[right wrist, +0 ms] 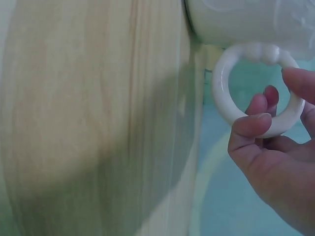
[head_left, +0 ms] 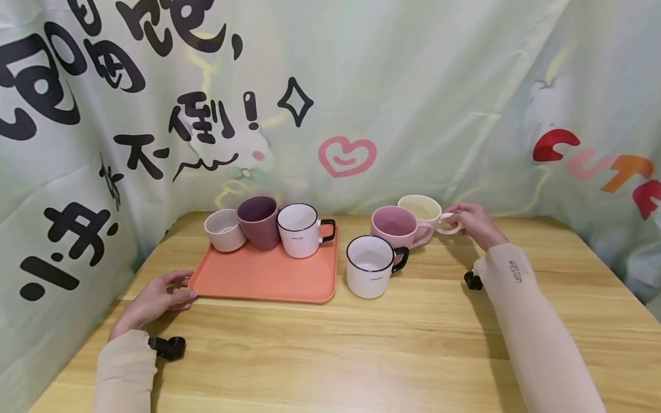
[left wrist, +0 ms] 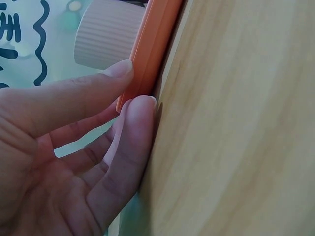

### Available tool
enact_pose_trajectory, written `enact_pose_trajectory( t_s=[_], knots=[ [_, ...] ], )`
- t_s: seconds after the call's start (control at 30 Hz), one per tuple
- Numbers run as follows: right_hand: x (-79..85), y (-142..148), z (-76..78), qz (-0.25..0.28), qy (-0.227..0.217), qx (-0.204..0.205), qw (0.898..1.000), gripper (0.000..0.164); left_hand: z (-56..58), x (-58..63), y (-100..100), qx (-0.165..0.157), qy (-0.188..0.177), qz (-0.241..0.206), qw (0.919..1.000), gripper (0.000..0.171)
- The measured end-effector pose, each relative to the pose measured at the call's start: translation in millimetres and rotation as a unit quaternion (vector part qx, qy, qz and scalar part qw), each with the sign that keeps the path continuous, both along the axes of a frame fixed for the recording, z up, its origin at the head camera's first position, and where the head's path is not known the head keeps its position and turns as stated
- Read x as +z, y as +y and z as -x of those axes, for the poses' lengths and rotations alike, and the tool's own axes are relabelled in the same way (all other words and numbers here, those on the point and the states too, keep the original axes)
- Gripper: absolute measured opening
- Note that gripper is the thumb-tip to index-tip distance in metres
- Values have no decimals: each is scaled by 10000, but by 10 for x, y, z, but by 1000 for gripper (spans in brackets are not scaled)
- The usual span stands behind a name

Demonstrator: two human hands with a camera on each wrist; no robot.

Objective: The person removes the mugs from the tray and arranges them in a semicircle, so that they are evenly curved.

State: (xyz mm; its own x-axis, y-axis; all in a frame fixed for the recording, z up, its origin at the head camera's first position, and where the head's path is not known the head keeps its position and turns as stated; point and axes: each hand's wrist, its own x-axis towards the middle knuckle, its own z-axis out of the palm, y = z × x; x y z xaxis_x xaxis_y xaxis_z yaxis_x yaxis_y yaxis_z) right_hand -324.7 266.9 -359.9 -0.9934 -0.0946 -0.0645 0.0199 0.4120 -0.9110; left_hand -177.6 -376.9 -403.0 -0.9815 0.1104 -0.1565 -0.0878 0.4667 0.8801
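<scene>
My left hand (head_left: 155, 298) pinches the front left corner of a coral tray (head_left: 268, 278) between thumb and finger. A pale ribbed cup (head_left: 225, 236), a purple cup (head_left: 259, 228) and a white mug with a black rim and handle (head_left: 299, 236) stand in a row along the tray's back. Over on the right, my right hand (head_left: 476, 223) grips the round handle of a cream mug (right wrist: 251, 22), which stands upright on the table behind a pink mug (head_left: 395, 226). Fingers and thumb go around that ring handle in the right wrist view.
A second white mug with a black rim (head_left: 368, 275) stands just right of the tray, in front of the pink mug. Behind the wooden table (head_left: 351, 350) hangs a printed pale green curtain (head_left: 413, 115), which also runs along both sides.
</scene>
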Motion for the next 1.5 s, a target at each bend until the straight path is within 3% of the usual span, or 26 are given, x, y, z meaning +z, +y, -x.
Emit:
enact_pose_trajectory(
  t_s=[0.5,1.0,1.2,1.33,1.5],
  knots=[
    [1,-15,83,-161,223,-139,9995,24,-1,8,11,3,41,60,10000,63],
    [0,21,32,-204,225,261,9992,26,10,-11,12,28,8,-65,10000,62],
    [66,126,35,-171,40,679,9975,27,6,9,37,22,42,-15,10000,63],
    [156,202,48,-404,-112,959,9945,44,1,1,35,14,33,-5,10000,63],
    [305,196,65,-452,-44,787,9959,49,4,-1,2,11,47,31,10000,62]
  ],
)
